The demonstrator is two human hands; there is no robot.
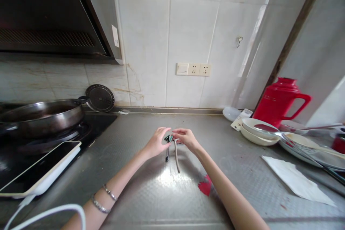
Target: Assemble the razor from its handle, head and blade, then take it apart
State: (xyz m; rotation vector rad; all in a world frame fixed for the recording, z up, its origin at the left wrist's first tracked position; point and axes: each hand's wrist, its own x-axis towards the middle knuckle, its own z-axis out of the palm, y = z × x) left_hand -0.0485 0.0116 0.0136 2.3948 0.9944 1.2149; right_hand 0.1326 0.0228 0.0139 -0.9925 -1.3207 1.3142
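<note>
Near the middle of the metal counter (129, 187), both hands meet around a small dark green object (169, 138). My left hand (159, 143) curves round its left side, thumb and fingers closed on it. From the right, my right hand (185, 138) pinches at its edge and at the top of a thin grey cord (176, 158), which hangs down and curves at its end. A short dark stick-like piece (167, 154) points down below the green object. Fine details between the fingertips are too small to tell.
At the left, a steel pan (43, 118) sits on the stove, with a phone (40, 169) and white cable (59, 208) nearer. A red jug (280, 102), stacked bowls (256, 133), plates and a white napkin (296, 179) lie right. A red patch (205, 185) marks the counter.
</note>
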